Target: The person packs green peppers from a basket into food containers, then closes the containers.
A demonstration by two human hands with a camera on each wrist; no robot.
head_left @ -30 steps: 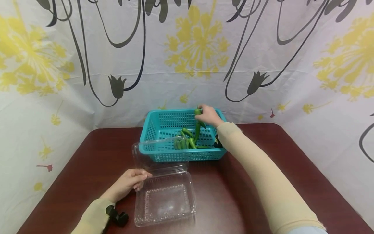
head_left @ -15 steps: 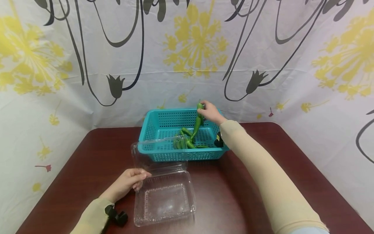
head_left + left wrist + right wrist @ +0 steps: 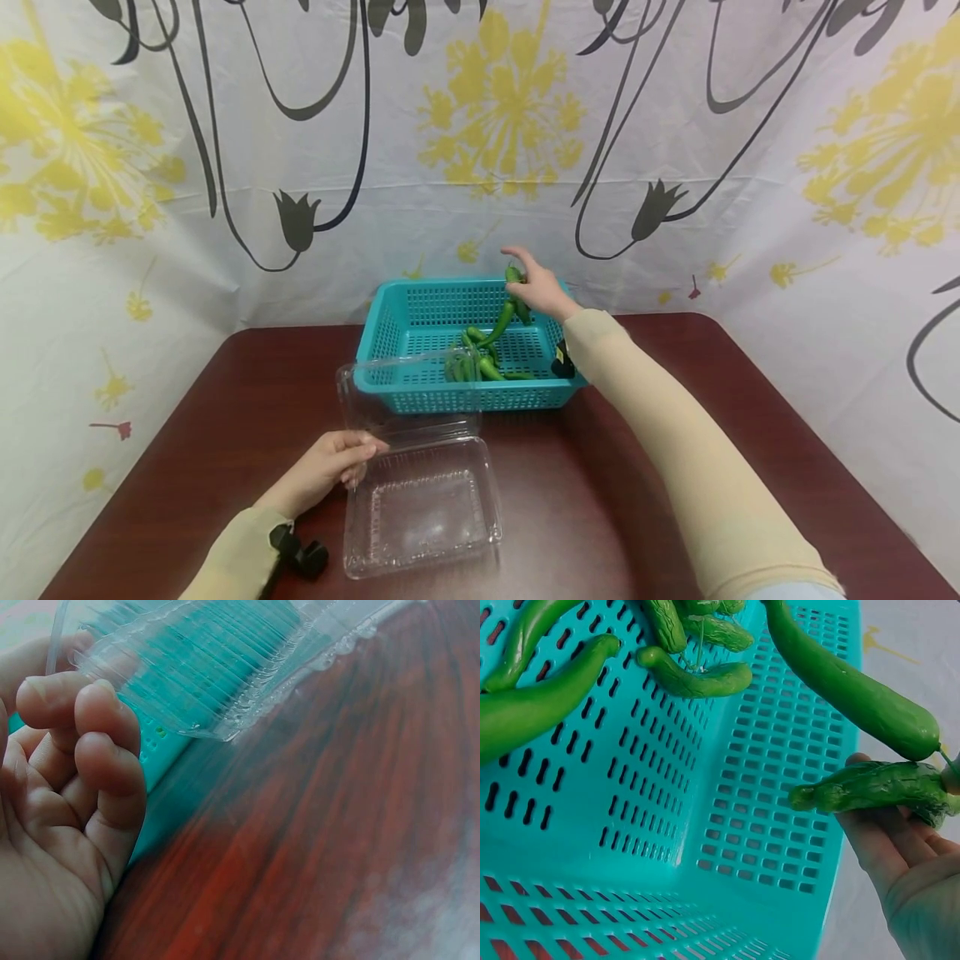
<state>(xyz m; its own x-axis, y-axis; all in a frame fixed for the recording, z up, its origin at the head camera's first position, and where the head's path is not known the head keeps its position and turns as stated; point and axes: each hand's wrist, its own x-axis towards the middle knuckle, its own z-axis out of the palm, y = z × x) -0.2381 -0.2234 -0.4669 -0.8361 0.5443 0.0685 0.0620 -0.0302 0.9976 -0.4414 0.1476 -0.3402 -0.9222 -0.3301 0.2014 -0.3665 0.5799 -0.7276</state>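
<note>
My left hand (image 3: 330, 467) pinches the edge of an opened clear plastic clamshell container (image 3: 427, 512) near its hinge. The container's raised lid (image 3: 187, 667) leans in front of the turquoise basket (image 3: 517, 400). Over the basket's back right part, my right hand (image 3: 538, 287) holds a wrinkled green chili pepper (image 3: 870, 786) across its curled fingers, with the index finger raised. A longer smooth pepper (image 3: 855, 690) slants down just beyond the fingers, its stem near the fingertips. Several green peppers (image 3: 697, 679) lie on the basket's floor.
The basket stands at the back of a dark red wooden table (image 3: 285, 367). A white patterned cloth (image 3: 405, 167) hangs behind and at both sides. Black wrist cameras (image 3: 298, 554) sit on both wrists.
My right hand has risen slightly, and its index finger has lifted. The long pepper under it has shifted and now slants left over the others. My left hand keeps its hold on the container.
</note>
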